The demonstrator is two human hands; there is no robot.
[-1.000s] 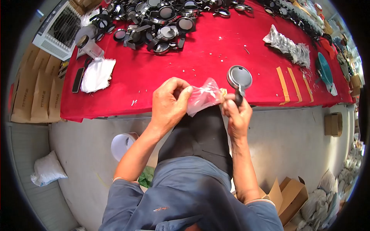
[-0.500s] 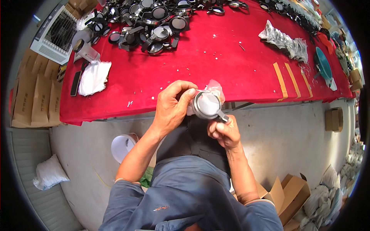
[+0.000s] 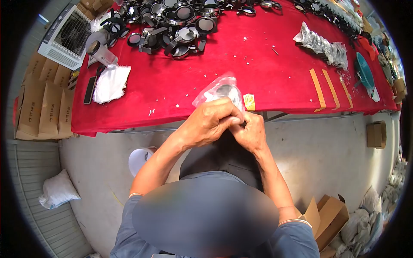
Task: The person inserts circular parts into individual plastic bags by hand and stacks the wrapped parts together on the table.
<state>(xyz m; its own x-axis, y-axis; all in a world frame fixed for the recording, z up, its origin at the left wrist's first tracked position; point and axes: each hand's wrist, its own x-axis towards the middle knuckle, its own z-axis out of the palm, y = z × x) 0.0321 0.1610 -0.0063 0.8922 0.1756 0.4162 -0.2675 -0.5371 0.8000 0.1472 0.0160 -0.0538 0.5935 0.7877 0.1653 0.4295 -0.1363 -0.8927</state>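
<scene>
A clear plastic bag (image 3: pixel 211 92) stands up at the near edge of the red table. Inside it is a round, metal-rimmed piece, blurred by the film; its handle is hidden. My left hand (image 3: pixel 213 122) is closed, thumb and fingers pinching the lower end of the bag. Pressed up against it, my right hand (image 3: pixel 253 132) is closed too, gripping the same gathered end, though its fingertips are partly hidden. Just beyond my right hand, a small yellow packet (image 3: pixel 249 102) lies at the table edge.
A heap of round metal-rimmed pieces with black handles (image 3: pixel 185 34) covers the far left of the red table (image 3: pixel 266 77). Nearby are a white cloth (image 3: pixel 111 84), a clear jar (image 3: pixel 102 53), plastic-wrapped parts (image 3: pixel 322 47), tape strips (image 3: pixel 331 89) and a teal basin (image 3: pixel 365 71).
The round metal piece, earlier bare in my right hand beside the bag, is now inside the bag. Both hands have come together at its end. The yellow packet has come into view.
</scene>
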